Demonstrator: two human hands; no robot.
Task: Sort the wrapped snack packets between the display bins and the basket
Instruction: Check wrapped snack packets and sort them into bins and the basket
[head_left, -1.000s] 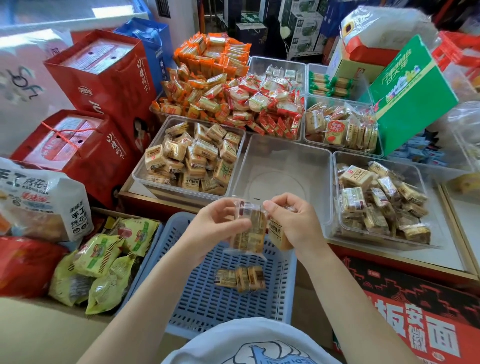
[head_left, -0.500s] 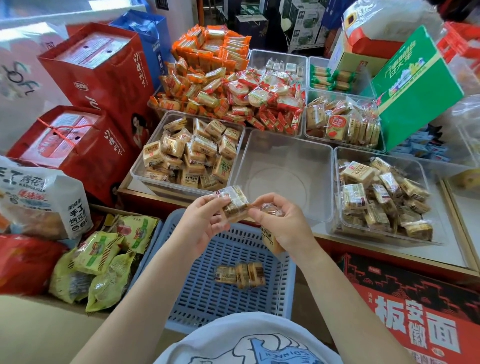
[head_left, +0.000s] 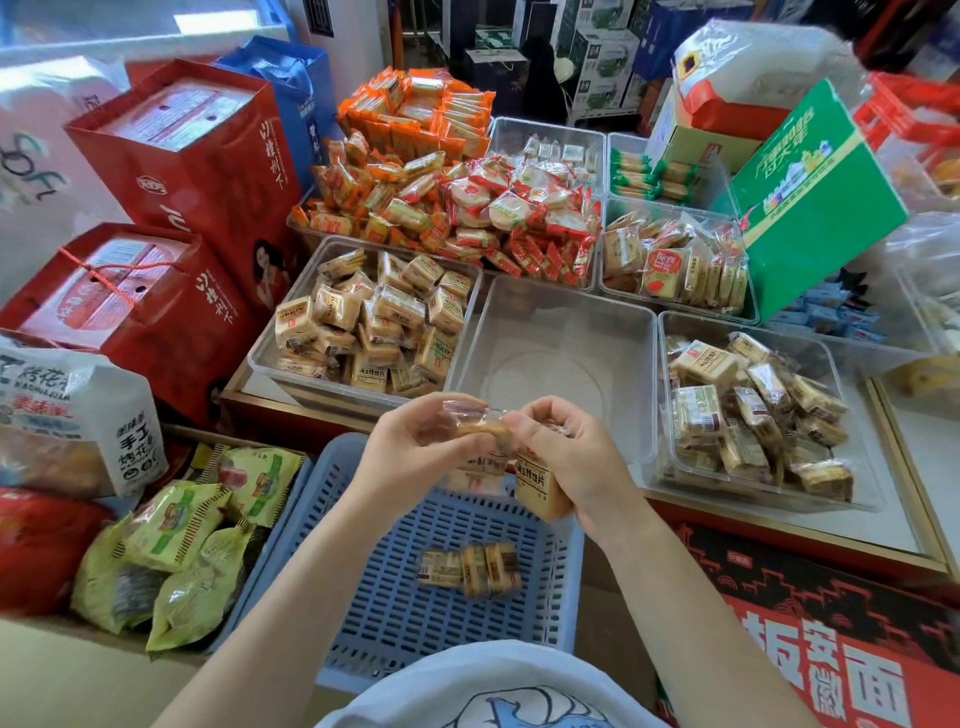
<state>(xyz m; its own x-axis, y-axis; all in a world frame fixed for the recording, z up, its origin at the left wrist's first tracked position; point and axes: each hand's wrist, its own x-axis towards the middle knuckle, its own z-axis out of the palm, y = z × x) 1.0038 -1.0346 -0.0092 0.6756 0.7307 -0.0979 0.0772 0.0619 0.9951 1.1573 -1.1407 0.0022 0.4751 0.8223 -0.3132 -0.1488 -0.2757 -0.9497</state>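
Pinching one clear-wrapped snack packet (head_left: 480, 423) between them, both hands, left (head_left: 415, 457) and right (head_left: 574, 457), are held mid-frame above the blue basket (head_left: 415, 618); a second packet (head_left: 540, 486) is gripped by the right.

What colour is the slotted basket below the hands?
Light blue: the basket shows clearly in the head view.

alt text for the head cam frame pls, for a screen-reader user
Two hands, left hand and right hand, pinch wrapped snack packets together above a blue basket holding a few packets. Behind sit clear display bins: an empty bin between two filled with beige packets.
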